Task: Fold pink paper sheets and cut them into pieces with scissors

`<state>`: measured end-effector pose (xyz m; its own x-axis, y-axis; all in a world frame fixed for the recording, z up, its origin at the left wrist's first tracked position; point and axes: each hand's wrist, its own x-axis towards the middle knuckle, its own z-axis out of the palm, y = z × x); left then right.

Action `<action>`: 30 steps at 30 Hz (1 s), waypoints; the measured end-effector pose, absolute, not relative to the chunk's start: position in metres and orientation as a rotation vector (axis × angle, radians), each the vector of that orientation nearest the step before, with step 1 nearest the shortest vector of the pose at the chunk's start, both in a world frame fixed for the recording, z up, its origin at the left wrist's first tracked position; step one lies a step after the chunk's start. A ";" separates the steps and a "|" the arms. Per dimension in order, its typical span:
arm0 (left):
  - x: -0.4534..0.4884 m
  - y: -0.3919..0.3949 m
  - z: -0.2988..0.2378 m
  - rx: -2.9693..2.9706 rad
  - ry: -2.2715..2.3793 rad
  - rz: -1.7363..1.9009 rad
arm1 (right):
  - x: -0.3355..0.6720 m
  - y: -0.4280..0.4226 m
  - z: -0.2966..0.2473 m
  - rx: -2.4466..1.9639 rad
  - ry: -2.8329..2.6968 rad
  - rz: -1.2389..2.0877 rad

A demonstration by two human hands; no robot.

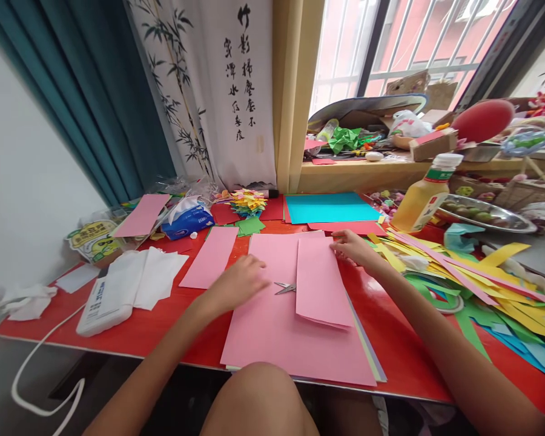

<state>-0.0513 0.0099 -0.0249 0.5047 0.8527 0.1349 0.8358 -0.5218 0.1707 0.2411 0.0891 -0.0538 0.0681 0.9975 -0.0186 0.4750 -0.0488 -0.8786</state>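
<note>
A folded piece of pink paper [322, 278] lies on a stack of larger pink sheets [263, 339], its lower edge lifted slightly. My right hand [349, 248] has its fingertips at the upper right edge of that folded piece, seemingly pinching it. A pair of scissors [284, 288] pokes its blades out from beneath the folded piece's left side; its handles are hidden. Just left of the blades, my left hand [244, 280] hovers over the stack, slightly blurred, fingers loosely apart and holding nothing. Another pink paper strip [211, 257] rests beyond the left hand.
On the red table [163, 327], wet wipes [111, 297] and a blue tissue pack [188, 221] sit left. A blue sheet [331, 208] lies at the back. Right are a drink bottle [420, 203], yellow paper strips [513, 297] and a tape roll [454, 304].
</note>
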 end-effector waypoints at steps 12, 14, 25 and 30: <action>0.003 0.022 -0.046 2.972 1.130 0.253 | 0.271 0.093 -0.038 -1.205 -1.099 1.478; 0.005 0.021 -0.043 3.006 1.112 0.203 | 0.274 0.093 -0.037 -1.169 -1.042 1.554; -0.037 0.023 -0.016 2.552 1.600 0.379 | 0.244 0.081 -0.035 -1.206 -0.998 1.585; -0.085 0.028 -0.010 2.089 2.028 0.470 | 0.217 0.075 -0.049 -1.225 -1.121 1.478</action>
<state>-0.0851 0.0282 -0.0097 0.0124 0.9957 0.0923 0.9346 -0.0443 0.3528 0.2168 0.0746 -0.0495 -0.1187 0.9750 -0.1881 -0.0815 -0.1984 -0.9767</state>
